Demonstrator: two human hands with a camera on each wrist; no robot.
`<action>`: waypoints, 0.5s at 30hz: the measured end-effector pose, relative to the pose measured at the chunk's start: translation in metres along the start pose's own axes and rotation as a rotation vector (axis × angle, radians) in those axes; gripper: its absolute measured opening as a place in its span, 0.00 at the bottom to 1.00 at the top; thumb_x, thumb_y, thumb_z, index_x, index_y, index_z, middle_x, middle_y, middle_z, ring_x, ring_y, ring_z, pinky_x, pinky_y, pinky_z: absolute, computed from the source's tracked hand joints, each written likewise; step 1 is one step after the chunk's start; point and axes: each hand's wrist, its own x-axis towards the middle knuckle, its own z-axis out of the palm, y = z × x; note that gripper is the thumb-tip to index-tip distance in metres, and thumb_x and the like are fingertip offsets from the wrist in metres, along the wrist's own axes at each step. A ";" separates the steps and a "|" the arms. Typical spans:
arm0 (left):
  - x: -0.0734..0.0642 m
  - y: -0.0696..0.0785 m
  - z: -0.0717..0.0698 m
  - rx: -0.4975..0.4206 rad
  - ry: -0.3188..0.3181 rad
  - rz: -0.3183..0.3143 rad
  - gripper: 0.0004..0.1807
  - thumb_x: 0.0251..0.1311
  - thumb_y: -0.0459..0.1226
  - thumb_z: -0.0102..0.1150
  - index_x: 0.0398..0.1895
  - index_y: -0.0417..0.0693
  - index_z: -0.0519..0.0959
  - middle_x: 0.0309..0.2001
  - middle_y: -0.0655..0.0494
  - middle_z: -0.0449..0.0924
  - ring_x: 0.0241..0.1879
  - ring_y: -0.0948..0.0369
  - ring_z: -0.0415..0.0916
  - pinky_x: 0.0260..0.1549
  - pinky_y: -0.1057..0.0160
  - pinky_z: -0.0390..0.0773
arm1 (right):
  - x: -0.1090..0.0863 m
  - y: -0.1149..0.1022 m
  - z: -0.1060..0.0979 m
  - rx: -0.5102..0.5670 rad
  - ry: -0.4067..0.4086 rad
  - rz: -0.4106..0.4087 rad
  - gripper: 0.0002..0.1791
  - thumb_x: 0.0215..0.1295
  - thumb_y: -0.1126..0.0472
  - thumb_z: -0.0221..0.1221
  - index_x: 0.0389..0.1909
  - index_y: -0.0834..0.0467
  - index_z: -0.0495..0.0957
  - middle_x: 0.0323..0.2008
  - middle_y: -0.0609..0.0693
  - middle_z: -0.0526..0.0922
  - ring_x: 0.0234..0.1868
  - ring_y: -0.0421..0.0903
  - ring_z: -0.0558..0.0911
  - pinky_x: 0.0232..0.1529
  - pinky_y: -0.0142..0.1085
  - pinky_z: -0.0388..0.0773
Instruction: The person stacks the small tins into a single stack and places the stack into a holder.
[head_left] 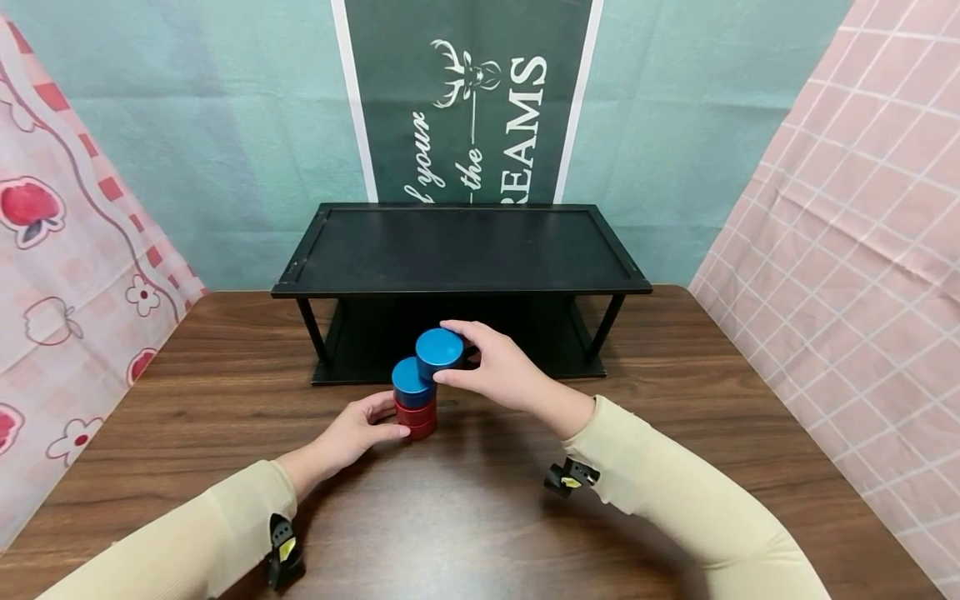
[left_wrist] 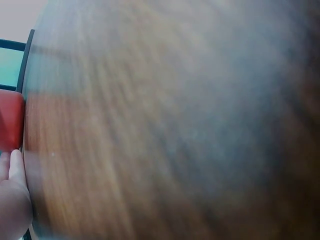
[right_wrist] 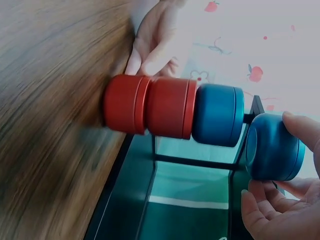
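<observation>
Two red round tins (right_wrist: 167, 107) form the lower part of a stack on the table, and a blue round tin (right_wrist: 216, 115) sits on top of them. My left hand (head_left: 348, 433) is low at the left side of the stack, thumb at the front and fingers toward the back, holding the red tins near the base. In my right hand (head_left: 502, 367), a second blue tin (head_left: 439, 348) is gripped between thumb and fingers. That tin hangs slightly above and to the right of the stack's top, apart from it in the right wrist view.
Behind the stack stands a black two-level shelf (head_left: 465, 250) on the brown wooden table (head_left: 480, 517). A teal cloth (head_left: 262, 125) with a dark green banner hangs at the back. Patterned pink cloths (head_left: 862, 250) line both sides.
</observation>
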 end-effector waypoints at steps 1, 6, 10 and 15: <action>0.000 0.000 0.000 0.001 -0.003 0.002 0.31 0.59 0.38 0.61 0.63 0.36 0.65 0.61 0.42 0.69 0.62 0.46 0.62 0.61 0.44 0.58 | 0.001 -0.001 0.002 -0.001 -0.002 -0.002 0.36 0.55 0.53 0.67 0.64 0.57 0.66 0.56 0.51 0.72 0.52 0.45 0.73 0.50 0.39 0.75; 0.001 0.001 0.000 -0.001 -0.006 0.002 0.30 0.59 0.38 0.61 0.63 0.37 0.65 0.60 0.42 0.69 0.62 0.47 0.63 0.60 0.44 0.59 | 0.007 -0.004 0.009 0.016 -0.014 -0.004 0.35 0.55 0.53 0.66 0.64 0.56 0.66 0.56 0.50 0.72 0.52 0.44 0.74 0.51 0.41 0.75; 0.002 0.001 0.000 -0.002 -0.001 -0.017 0.31 0.58 0.38 0.62 0.63 0.38 0.65 0.60 0.44 0.70 0.62 0.48 0.63 0.60 0.45 0.59 | 0.009 -0.005 0.014 0.022 -0.025 -0.002 0.36 0.56 0.52 0.66 0.64 0.56 0.65 0.56 0.50 0.72 0.52 0.44 0.73 0.51 0.43 0.75; 0.002 0.001 0.001 0.007 0.009 -0.011 0.31 0.58 0.38 0.62 0.64 0.37 0.65 0.60 0.43 0.70 0.61 0.48 0.64 0.60 0.46 0.60 | 0.012 -0.006 0.017 0.013 -0.035 -0.004 0.36 0.56 0.51 0.65 0.65 0.55 0.65 0.57 0.50 0.72 0.52 0.44 0.74 0.50 0.41 0.75</action>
